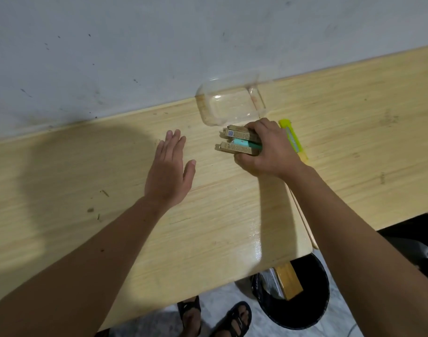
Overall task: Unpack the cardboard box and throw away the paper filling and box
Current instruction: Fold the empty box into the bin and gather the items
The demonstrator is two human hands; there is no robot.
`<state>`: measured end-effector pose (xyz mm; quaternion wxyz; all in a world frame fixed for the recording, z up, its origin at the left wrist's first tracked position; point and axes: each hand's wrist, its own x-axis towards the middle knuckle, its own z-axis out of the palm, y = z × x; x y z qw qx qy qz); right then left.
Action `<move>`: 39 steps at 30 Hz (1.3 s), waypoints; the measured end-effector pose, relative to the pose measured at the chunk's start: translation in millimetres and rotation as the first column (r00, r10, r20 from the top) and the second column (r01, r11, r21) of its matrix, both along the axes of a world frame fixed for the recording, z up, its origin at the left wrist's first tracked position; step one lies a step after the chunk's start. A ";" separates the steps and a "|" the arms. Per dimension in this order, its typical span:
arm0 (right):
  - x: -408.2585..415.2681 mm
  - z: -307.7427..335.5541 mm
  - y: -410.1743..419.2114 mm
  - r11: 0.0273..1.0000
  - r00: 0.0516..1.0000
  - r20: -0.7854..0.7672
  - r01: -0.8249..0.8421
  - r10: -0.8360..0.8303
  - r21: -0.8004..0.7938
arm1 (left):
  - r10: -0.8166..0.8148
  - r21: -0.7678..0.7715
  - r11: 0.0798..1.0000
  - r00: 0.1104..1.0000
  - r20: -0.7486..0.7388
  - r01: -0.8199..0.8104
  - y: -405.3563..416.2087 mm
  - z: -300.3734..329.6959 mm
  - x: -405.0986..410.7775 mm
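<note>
2 hands are over the desk (111, 171), a pale wood-grain laminate with a glossy, rounded near edge, set against a scuffed grey wall (111, 45).

Left hand (168, 166): at 9 o'clock from the small goods, flat, fingers together and extended, the grip wide and holding nothing. It appears to hover or rest lightly on the surface; contact cannot be confirmed. Judged idle, kept clear of the working hand.

Centre: a clear plastic container (230, 103), thin-walled with rounded corners, lies by the wall at 12 o'clock from the goods. It appears empty.

Right hand (269, 152): the grip is closed around 2 slim kraft-brown cartons (237, 142), long and square-edged, with a teal item (242, 142) sandwiched between them. The palm bears down from above, judged to be gathering the unpacked contents into 1 bundle on the desk.

At 3 o'clock of that hand, a yellow-green utility knife (293, 139) lies flat on the desk, partly hidden by the wrist.

Lower right, at 5 o'clock: a black bin (312, 310) stands on the floor below the desk edge. The cardboard box (289, 280), tan and rigid, sits inside it with crumpled material alongside, possibly the paper filling; that identification is uncertain. Disposal is judged essentially complete.
</note>
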<state>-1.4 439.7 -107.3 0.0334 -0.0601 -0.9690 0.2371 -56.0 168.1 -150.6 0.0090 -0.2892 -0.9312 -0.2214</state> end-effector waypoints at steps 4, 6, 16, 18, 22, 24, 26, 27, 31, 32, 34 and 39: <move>2.6 0.3 -1.9 0.996 1.000 -0.011 -0.005 0.004 -0.088 | 0.014 0.024 1.000 1.000 0.008 -0.014 1.6 2.0 -0.2; 5.9 3.5 -3.2 0.994 0.999 -0.040 -0.011 0.007 -0.112 | 0.018 0.030 0.999 1.000 0.008 -0.018 2.1 2.9 0.4; -54.3 57.4 23.5 0.991 0.981 -0.181 -0.093 0.074 -0.099 | 0.029 0.033 0.999 0.999 0.045 -0.031 3.1 3.3 -1.8; -78.0 63.7 30.6 0.991 0.985 -0.115 -0.132 0.127 -0.031 | 0.039 0.047 0.998 0.998 0.053 -0.042 3.5 3.6 -1.7; -114.9 63.8 33.3 0.976 0.974 0.109 -0.205 0.197 0.069 | 0.047 0.066 0.996 0.997 0.059 -0.051 3.5 3.4 -1.7; -123.6 59.2 30.9 0.968 0.952 0.220 -0.237 0.215 0.082 | 0.053 0.068 0.996 0.997 0.061 -0.057 3.7 3.5 -1.2; -127.4 53.4 29.4 0.963 0.931 0.285 -0.258 0.228 0.073 | 0.062 0.069 0.995 0.996 0.067 -0.066 4.0 3.9 -1.3; -128.0 52.2 29.0 0.965 0.927 0.297 -0.257 0.229 0.058 | 0.064 0.071 0.995 0.995 0.071 -0.069 4.3 4.2 -1.5; -130.0 54.5 29.0 0.974 0.924 0.312 -0.225 0.220 -0.021 | 0.070 0.067 0.995 0.994 0.087 -0.076 5.0 3.7 -2.0; -129.7 55.4 29.3 0.977 0.927 0.310 -0.208 0.209 -0.039 | 0.071 0.067 0.995 0.993 0.091 -0.078 5.1 3.8 -1.9; -126.8 58.0 29.9 0.984 0.944 0.277 -0.159 0.177 -0.086 | 0.074 0.064 0.995 0.993 0.090 -0.080 5.2 4.3 -1.3; -104.4 60.4 25.1 0.990 0.998 0.004 -0.060 0.061 -0.126 | 0.075 0.052 0.995 0.991 0.109 -0.081 4.9 6.6 -1.5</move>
